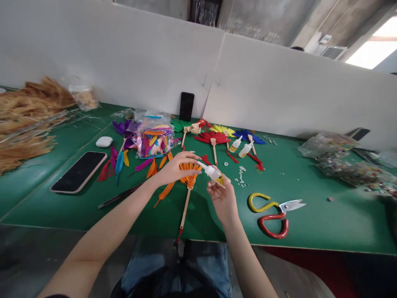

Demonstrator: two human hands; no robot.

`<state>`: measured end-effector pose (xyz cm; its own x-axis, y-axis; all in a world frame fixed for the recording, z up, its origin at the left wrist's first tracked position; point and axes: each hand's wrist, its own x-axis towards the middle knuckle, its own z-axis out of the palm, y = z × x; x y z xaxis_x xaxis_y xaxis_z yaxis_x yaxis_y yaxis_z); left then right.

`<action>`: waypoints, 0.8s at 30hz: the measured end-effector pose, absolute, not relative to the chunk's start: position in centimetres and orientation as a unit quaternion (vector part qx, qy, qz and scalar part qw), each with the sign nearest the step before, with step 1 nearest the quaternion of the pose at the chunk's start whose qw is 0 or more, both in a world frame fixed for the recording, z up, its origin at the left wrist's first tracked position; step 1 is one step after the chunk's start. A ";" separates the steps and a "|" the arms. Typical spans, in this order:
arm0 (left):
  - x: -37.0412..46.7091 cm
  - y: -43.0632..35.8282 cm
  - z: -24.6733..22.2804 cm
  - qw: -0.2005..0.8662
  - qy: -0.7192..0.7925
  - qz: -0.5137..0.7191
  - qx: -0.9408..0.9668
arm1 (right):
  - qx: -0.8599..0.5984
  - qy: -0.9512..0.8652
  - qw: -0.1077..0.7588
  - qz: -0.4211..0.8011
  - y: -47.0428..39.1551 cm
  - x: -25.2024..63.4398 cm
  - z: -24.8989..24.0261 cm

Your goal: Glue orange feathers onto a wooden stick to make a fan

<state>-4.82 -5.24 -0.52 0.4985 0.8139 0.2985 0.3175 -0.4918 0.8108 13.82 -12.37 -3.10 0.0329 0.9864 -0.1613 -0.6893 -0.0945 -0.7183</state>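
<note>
My right hand (223,200) is closed around a small white glue bottle (214,175) with a yellow label, tilted so that its thin nozzle points up and left. The fingers of my left hand (177,167) are stretched out and apart, with the nozzle tip close between thumb and fingertips. Whether they touch it I cannot tell. Beneath the hands lies an orange feather fan (188,178) with a light wooden handle and a red tassel, its upper part partly covered by my left hand. Loose orange feathers (166,193) lie to its left.
Scissors (281,213) with yellow and red handles lie at right, near small white beads (241,176). Two more glue bottles (245,150) and a red fan (213,138) are behind. A phone (79,171) and bagged feathers (155,140) are at left; bags of beads (341,163) lie far right.
</note>
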 end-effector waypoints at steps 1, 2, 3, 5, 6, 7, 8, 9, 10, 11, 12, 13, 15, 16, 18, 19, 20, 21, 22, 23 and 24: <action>-4.6 -5.4 -0.6 0.358 0.358 0.357 0.785 | -0.336 -0.233 0.635 0.656 -12.4 13.9 -3.3; -4.4 -5.6 -0.6 0.360 0.359 0.364 0.781 | -0.332 -0.243 0.634 0.654 -12.5 14.0 -3.5; -4.3 -5.8 -0.5 0.363 0.361 0.369 0.776 | -0.328 -0.251 0.633 0.655 -12.6 14.0 -3.7; -4.1 -5.9 -0.5 0.378 0.367 0.376 0.763 | -0.325 -0.264 0.628 0.656 -12.8 14.1 -4.1; -4.1 -5.9 -0.4 0.391 0.368 0.379 0.754 | -0.326 -0.270 0.624 0.656 -12.8 14.2 -4.3; -4.2 -5.9 -0.4 0.407 0.368 0.384 0.743 | -0.328 -0.277 0.620 0.657 -12.9 14.2 -4.4; -4.2 -5.8 -0.4 0.426 0.366 0.389 0.730 | -0.329 -0.285 0.616 0.656 -12.9 14.2 -4.6; -4.2 -5.8 -0.4 0.446 0.364 0.391 0.718 | -0.332 -0.294 0.613 0.655 -13.0 14.2 -4.7; -4.3 -5.7 -0.5 0.466 0.362 0.388 0.708 | -0.334 -0.301 0.610 0.652 -13.0 14.3 -4.7; -4.4 -5.6 -0.5 0.485 0.360 0.384 0.698 | -0.337 -0.307 0.609 0.649 -13.1 14.3 -4.7; -4.5 -5.5 -0.4 0.502 0.360 0.377 0.691 | -0.340 -0.313 0.607 0.646 -13.1 14.4 -4.7; -4.7 -5.5 -0.4 0.515 0.359 0.372 0.684 | -0.343 -0.317 0.605 0.644 -13.2 14.4 -4.7; -5.1 -5.2 -0.1 0.533 0.355 0.372 0.672 | -0.350 -0.324 0.602 0.640 -13.3 14.6 -4.5; -5.4 -5.1 0.1 0.537 0.349 0.381 0.667 | -0.352 -0.327 0.601 0.638 -13.4 14.7 -4.4; -6.2 -4.8 0.7 0.536 0.335 0.410 0.657 | -0.353 -0.333 0.602 0.634 -13.6 14.9 -4.2; -6.6 -4.7 0.9 0.530 0.331 0.430 0.651 | -0.352 -0.336 0.603 0.632 -13.6 15.0 -4.1; -6.9 -4.5 1.1 0.520 0.333 0.451 0.645 | -0.352 -0.340 0.603 0.630 -13.7 15.1 -4.1; -7.3 -4.4 1.3 0.505 0.339 0.469 0.640 | -0.354 -0.345 0.602 0.627 -13.7 15.2 -4.1; -7.5 -4.4 1.4 0.489 0.350 0.482 0.637 | -0.358 -0.349 0.601 0.624 -13.7 15.3 -4.0; -7.6 -4.4 1.5 0.472 0.361 0.487 0.640 | -0.363 -0.353 0.599 0.620 -13.8 15.3 -4.0; -7.6 -4.5 1.5 0.456 0.369 0.487 0.647 | -0.367 -0.356 0.598 0.617 -13.8 15.3 -4.0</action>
<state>-7.58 -4.45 1.53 0.2532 0.9215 0.2944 0.0324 -0.3122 0.9495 15.32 -13.79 -3.96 -0.0151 0.9995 -0.0284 -0.4771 -0.0321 -0.8783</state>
